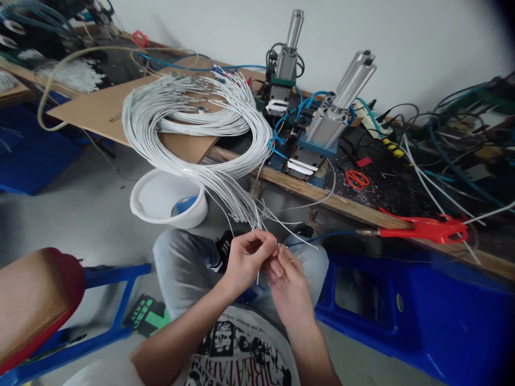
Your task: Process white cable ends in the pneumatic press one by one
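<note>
A big coiled bundle of thin white wires [189, 115] lies on a cardboard sheet [100, 110] on the bench, and its loose ends hang down over the bench edge to my lap. My left hand [245, 260] is closed in a pinch around several of these wire ends [251, 214]. My right hand [287, 279] is also closed, its fingertips pinching one wire end right beside the left thumb. The two hands touch each other above my knees.
A white bowl [167, 198] sits below the bench at left. Two pneumatic press units [328, 126] stand on the bench with blue hoses. Orange scissors [356, 179] and a red tool [426, 229] lie to the right. Blue crates [422, 311] and a wooden stool [34, 300] flank me.
</note>
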Demonstrator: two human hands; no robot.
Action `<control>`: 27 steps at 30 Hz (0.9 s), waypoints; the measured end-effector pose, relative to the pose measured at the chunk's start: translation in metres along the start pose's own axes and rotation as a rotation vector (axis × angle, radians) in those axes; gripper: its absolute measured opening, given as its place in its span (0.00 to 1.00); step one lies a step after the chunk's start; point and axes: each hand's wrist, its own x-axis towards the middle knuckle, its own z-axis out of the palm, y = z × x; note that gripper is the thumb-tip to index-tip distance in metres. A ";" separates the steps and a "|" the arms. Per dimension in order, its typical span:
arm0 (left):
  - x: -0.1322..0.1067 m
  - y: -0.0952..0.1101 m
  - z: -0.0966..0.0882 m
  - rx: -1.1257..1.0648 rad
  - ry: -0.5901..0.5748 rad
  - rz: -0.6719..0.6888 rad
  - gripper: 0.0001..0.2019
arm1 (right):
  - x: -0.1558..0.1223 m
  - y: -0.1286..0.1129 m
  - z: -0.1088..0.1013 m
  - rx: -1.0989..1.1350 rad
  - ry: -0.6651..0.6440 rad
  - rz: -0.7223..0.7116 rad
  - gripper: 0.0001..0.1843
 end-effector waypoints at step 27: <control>0.026 0.040 -0.073 0.853 -0.427 0.406 0.08 | 0.013 -0.004 0.008 0.010 -0.205 0.047 0.21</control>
